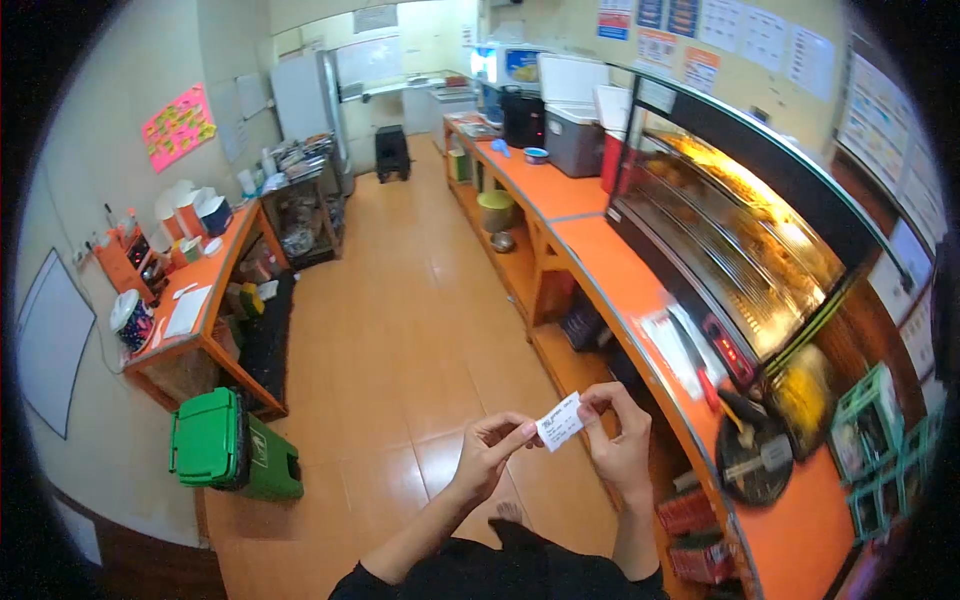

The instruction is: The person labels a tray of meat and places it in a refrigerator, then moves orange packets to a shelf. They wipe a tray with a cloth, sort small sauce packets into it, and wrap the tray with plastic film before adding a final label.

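Observation:
Between my two hands I see a small white paper slip (560, 422) with several lines of dark print, like a receipt; the words are too small to read. My left hand (490, 452) pinches its left edge between thumb and fingers. At the slip's upper right, my right hand (618, 440) pinches it the same way. The slip is held up tilted, above the floor and in front of my body. To the right of my right hand runs an orange counter (600, 252).
On the counter stand a lit glass food warmer (740, 220), a red-handled knife (695, 360), a black tray (735, 470) with utensils and a grey cooler (577, 135). A green bin (212, 440) and an orange side table (190, 285) are on the left. A black stool (392, 153) stands farther back.

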Tool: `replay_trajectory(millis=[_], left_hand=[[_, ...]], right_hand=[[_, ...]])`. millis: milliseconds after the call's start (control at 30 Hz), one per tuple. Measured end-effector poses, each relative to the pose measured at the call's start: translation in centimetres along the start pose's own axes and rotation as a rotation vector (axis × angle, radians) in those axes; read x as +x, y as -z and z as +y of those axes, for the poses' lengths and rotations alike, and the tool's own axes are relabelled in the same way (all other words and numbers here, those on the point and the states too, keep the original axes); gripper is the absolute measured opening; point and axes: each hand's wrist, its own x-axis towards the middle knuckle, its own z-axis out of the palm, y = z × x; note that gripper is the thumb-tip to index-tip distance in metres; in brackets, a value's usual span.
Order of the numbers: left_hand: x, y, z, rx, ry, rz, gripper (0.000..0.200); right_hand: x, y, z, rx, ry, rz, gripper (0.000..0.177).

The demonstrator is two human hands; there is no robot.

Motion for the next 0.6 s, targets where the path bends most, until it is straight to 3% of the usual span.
replay_trajectory(millis=[67, 167, 200, 267, 300, 333, 400, 467, 600], left_hand=[[4.3, 2.2, 1.2, 0.003, -0.023, 0.069, 0.013], [11.1, 6.1, 2.8, 0.071, -0.146, 0.15, 0.011], [13.5, 7.8, 2.9, 0.211, -0.216, 0.287, 0.01], [18.2, 11.5, 2.6, 0.347, -0.291, 0.453, 0.008], [20.6, 13.2, 2.8, 0.4, -0.347, 0.526, 0.007], [23.3, 15.5, 2.7, 0.452, -0.395, 0.597, 0.006], [28.8, 19.4, 2.9, 0.438, -0.481, 0.635, 0.005], [34.1, 22.2, 4.3, 0.382, -0.44, 0.726, 0.005], [44.4, 27.2, 6.7, 0.355, -0.437, 0.692, 0.006]], right_hand=[[4.9, -2.6, 2.7, -0.007, 0.036, -0.189, 0.009], [12.4, -8.9, 6.9, 0.149, -0.009, -0.306, 0.008], [14.6, -11.2, 8.2, 0.163, -0.005, -0.344, 0.008], [18.6, -16.2, 10.2, -0.257, 0.314, -0.096, 0.01], [19.7, -18.6, 11.9, -0.041, 0.19, -0.141, 0.011], [21.3, -21.5, 13.6, -0.033, 0.2, -0.157, 0.011], [24.8, -26.4, 16.1, -0.053, 0.193, -0.202, 0.013], [30.3, -30.1, 17.5, -0.197, 0.286, -0.13, 0.015], [39.3, -35.5, 21.5, -0.331, 0.37, -0.091, 0.016]])
